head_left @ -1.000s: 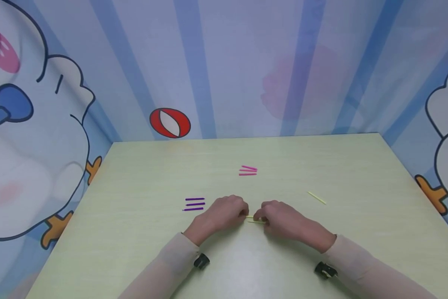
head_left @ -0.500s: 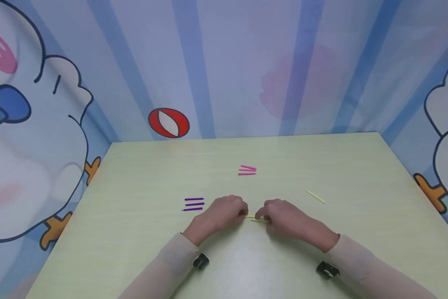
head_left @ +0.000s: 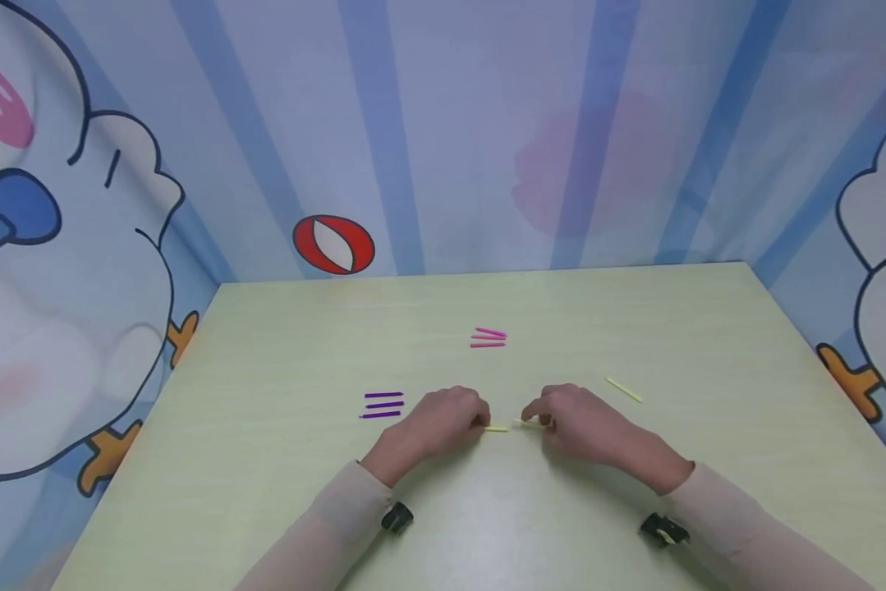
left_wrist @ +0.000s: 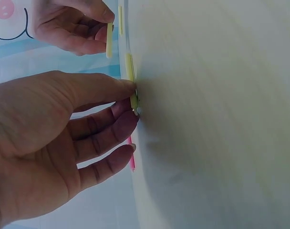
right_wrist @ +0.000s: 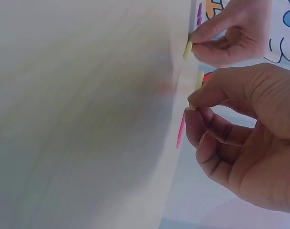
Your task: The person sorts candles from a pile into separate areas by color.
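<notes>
In the head view my left hand (head_left: 450, 419) pinches a slim yellow candle (head_left: 497, 428) lying at the table's middle. The left wrist view shows that candle (left_wrist: 129, 62) between thumb and fingers, a pale wick-like tip at its near end. Just to the right, my right hand (head_left: 583, 427) holds a second yellow candle (head_left: 527, 423) between thumb and fingertips. This one (right_wrist: 199, 78) looks raised off the table in the right wrist view, and the two candles are apart. Part of each is hidden by fingers.
A third yellow candle (head_left: 623, 390) lies slanted to the right, beyond my right hand. Three purple candles (head_left: 383, 405) lie left of my left hand. Three pink candles (head_left: 488, 337) lie farther back on the pale table (head_left: 302, 328). A printed curtain (head_left: 472, 148) stands behind it.
My right hand has drawn its yellow candle right and slightly away, from beside the left-hand candle to a spot clear of it. The left hand has stayed nearly still.
</notes>
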`<action>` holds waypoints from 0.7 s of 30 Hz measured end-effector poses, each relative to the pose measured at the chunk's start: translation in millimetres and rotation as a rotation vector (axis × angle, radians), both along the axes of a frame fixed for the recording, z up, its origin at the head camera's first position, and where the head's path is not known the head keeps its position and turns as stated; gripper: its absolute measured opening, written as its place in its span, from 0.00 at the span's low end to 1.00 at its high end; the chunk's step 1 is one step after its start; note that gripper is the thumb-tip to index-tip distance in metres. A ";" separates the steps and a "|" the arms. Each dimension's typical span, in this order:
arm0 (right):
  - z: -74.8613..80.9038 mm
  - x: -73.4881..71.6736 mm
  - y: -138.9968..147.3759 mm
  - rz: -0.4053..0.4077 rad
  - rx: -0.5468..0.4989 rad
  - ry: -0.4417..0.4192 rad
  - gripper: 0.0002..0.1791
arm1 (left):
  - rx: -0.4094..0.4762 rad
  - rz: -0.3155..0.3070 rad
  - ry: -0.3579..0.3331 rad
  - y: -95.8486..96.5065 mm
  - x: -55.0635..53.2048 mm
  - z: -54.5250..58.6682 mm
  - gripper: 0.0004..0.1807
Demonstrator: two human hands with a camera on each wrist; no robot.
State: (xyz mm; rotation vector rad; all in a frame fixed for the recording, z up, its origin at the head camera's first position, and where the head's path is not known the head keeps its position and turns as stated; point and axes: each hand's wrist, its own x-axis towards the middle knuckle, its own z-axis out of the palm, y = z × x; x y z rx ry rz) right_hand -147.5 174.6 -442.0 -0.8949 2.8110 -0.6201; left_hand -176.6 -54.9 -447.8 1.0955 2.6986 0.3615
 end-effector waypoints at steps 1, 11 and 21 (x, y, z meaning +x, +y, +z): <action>-0.2 -0.2 1.9 -0.004 0.000 0.000 0.18 | 0.000 -0.001 0.000 -0.1 0.0 0.1 0.05; 2.5 -3.0 15.3 -0.034 -0.010 0.039 0.17 | 0.014 -0.008 0.012 -1.1 -0.4 -1.5 0.04; 9.3 -6.8 26.4 -0.092 -0.004 -0.012 0.18 | 0.020 -0.011 -0.001 -1.7 0.3 -0.8 0.05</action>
